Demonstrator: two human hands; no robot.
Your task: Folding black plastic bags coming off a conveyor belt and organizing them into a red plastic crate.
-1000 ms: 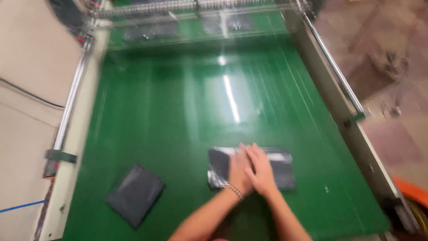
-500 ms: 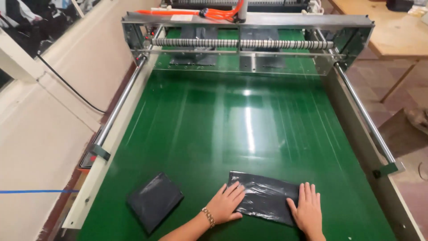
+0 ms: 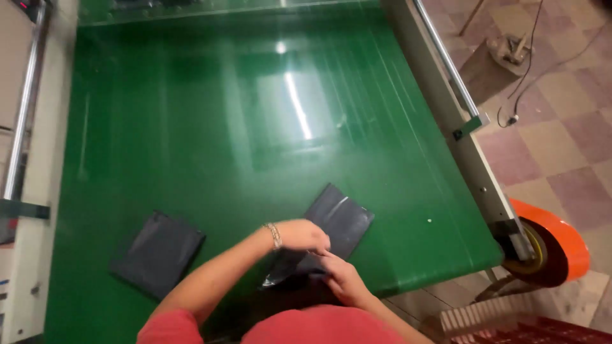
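A dark grey plastic bag [image 3: 339,220] lies on the green conveyor belt [image 3: 210,127] near its front edge, turned at an angle. My left hand [image 3: 305,234], with a bracelet on the wrist, pinches the bag's near edge. Just below it, my right hand [image 3: 339,277] grips the same near end, which is bunched and lifted toward me. A second folded dark grey bag [image 3: 158,253] lies flat on the belt to the left, apart from both hands.
The belt's metal side rails run along the left [image 3: 25,102] and right [image 3: 456,83]. An orange roller wheel [image 3: 549,248] sits at the front right corner. Checkered floor tiles, a cable and a small block lie to the right. A red crate edge shows at bottom right.
Both hands left the flat bag's ends and came together at its near edge, gripping it. The bag has turned to an angle. The camera swung down and to the right.
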